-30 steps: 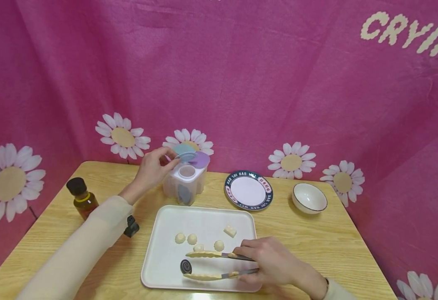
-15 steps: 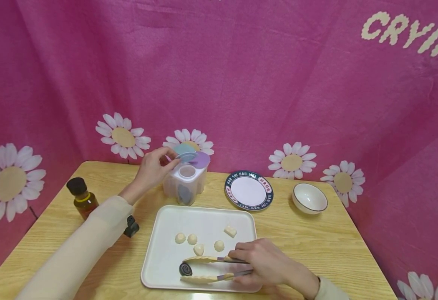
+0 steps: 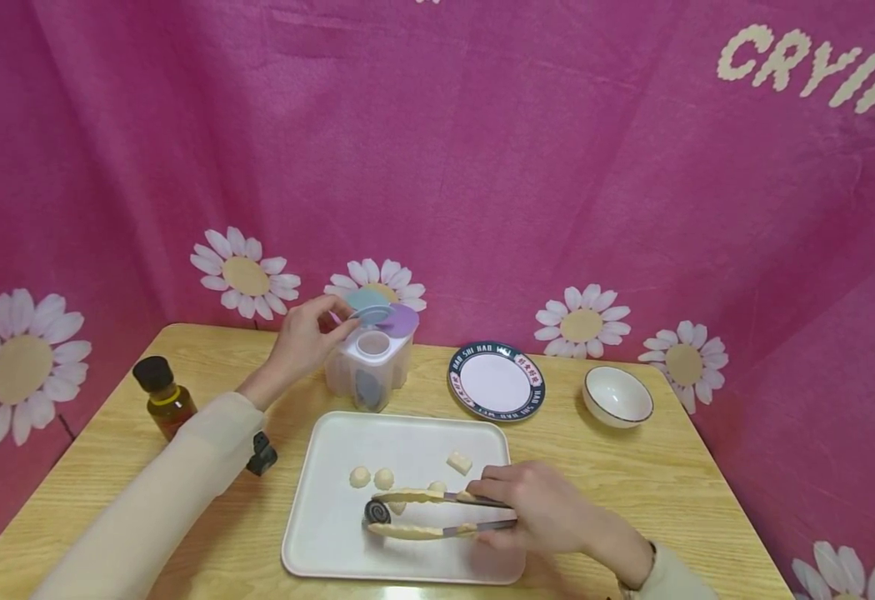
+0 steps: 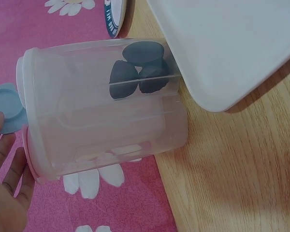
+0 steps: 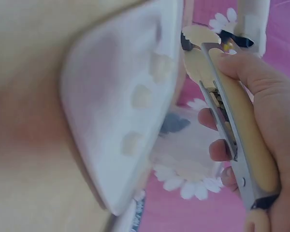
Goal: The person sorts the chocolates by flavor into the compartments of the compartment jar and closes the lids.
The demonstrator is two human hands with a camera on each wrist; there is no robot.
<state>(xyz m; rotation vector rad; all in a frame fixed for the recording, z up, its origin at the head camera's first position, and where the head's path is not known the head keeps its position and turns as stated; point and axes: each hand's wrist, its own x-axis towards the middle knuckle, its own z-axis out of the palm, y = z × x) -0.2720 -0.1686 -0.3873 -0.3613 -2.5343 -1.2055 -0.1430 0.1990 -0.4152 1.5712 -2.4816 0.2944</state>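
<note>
My left hand (image 3: 306,335) pinches the raised pale-blue flap lid (image 3: 372,314) of a clear multi-compartment container (image 4: 87,116). The round opening under that lid is uncovered. Through the container's wall, 3 dark pieces (image 4: 123,79) show in the left wrist view. My right hand (image 3: 553,515) grips tongs (image 3: 411,532) with cream-coloured heads over the white tray (image 3: 321,533). Between the tong tips is a dark piece with a spiral top (image 3: 377,512), seemingly raised off the tray. Close by on the tray lie several cream-coloured pieces (image 3: 360,477), one partly hidden behind the tongs.
Behind the tray stands a blue-rimmed plate (image 3: 497,382), with a white bowl (image 3: 618,397) to its right. A dark-capped bottle (image 3: 167,398) is at the left, partly behind my left sleeve. A small black object (image 3: 262,455) sits beside that sleeve. A pink curtain (image 3: 482,167) backs the table.
The tongs have closed in on the dark spiral piece, and it has moved up and slightly right in the head view. My left hand and the lid have stayed still.
</note>
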